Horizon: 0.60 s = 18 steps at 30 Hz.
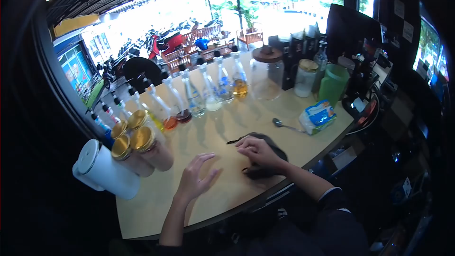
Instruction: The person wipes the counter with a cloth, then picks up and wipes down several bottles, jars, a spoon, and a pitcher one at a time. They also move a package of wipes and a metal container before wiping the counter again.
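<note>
My left hand [196, 178] is held above the near part of the table, its fingers bent but apart, with nothing in it. To its right, my right hand [259, 154] is over a dark, soft-looking item [272, 143], perhaps cloth or a pouch, with a thin black end sticking out to the left. The right fingers are curled together; what they pinch, if anything, is hidden. A metal spoon [279, 123] lies beyond that hand, beside a blue, white and green tissue pack [318, 116].
Slim bottles with dark tops [194, 97] line the table's [161, 208] far edge. Gold-lidded jars [151, 149] and a white jug [111, 170] stand at left. A large glass jar [266, 80], a smaller gold-lidded jar [305, 80] and a green pitcher [333, 85] stand back right.
</note>
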Available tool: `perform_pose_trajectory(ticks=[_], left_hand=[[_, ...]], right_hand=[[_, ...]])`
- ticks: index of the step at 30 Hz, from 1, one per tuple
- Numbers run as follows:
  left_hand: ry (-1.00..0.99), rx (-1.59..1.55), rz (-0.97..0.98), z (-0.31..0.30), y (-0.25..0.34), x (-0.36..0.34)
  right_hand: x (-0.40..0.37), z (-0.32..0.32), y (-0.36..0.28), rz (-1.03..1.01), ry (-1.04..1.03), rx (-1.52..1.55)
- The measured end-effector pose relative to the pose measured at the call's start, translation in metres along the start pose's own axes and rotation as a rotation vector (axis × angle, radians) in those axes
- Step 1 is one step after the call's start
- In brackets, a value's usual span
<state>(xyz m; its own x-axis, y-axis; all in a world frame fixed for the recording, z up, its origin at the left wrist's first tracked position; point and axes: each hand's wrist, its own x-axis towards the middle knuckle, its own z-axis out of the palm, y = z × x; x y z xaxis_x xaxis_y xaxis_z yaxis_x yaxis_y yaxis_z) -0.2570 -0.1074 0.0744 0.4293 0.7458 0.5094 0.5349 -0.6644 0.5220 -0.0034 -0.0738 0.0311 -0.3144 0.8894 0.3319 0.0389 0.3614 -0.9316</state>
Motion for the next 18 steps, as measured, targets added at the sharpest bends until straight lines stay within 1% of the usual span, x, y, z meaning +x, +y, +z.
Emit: perform_pose_trajectory(ticks=[1,2,4,5,6,7,9,11,12,13,14,15,17,18], left_hand=[[-0.046,-0.096,0.065,0.017,0.014,0.022],[-0.045,-0.102,0.076,0.036,0.027,0.046],[-0.1,-0.382,0.074,0.083,0.047,0.094],[-0.055,-0.321,0.128,0.109,0.054,0.118],[-0.028,-0.363,0.178,0.136,0.061,0.144],[-0.004,-0.413,0.141,0.162,0.072,0.168],[0.023,-0.444,0.194,0.225,0.066,0.22],[0.137,-0.451,0.102,0.278,0.073,0.266],[0.143,-0.449,0.106,0.303,0.074,0.286],[0.192,-0.436,0.016,0.326,0.074,0.307],[0.241,-0.423,-0.072,0.342,0.076,0.324],[0.247,-0.421,-0.065,0.355,0.076,0.339],[0.348,-0.273,-0.133,0.374,0.08,0.361],[0.367,-0.267,-0.133,0.38,0.078,0.37]], right_hand=[[-0.008,-0.026,0.001,0.028,0.047,0.035],[-0.016,-0.052,-0.001,-0.011,0.111,-0.001],[-0.032,-0.102,0.002,-0.118,0.257,-0.062],[-0.039,-0.123,0.007,-0.183,0.341,-0.085],[-0.05,-0.139,-0.002,-0.175,0.415,-0.115],[-0.059,-0.156,-0.001,-0.174,0.42,-0.119],[-0.08,-0.185,0.005,-0.268,0.539,-0.293],[-0.101,-0.208,-0.002,-0.271,0.536,-0.313],[-0.112,-0.22,-0.006,-0.247,0.533,-0.347],[-0.121,-0.231,-0.008,-0.226,0.531,-0.379],[-0.128,-0.24,-0.009,-0.236,0.531,-0.38],[-0.135,-0.25,-0.008,-0.24,0.544,-0.405],[-0.146,-0.264,-0.002,-0.242,0.553,-0.431],[-0.151,-0.269,0.001,-0.241,0.539,-0.416]])
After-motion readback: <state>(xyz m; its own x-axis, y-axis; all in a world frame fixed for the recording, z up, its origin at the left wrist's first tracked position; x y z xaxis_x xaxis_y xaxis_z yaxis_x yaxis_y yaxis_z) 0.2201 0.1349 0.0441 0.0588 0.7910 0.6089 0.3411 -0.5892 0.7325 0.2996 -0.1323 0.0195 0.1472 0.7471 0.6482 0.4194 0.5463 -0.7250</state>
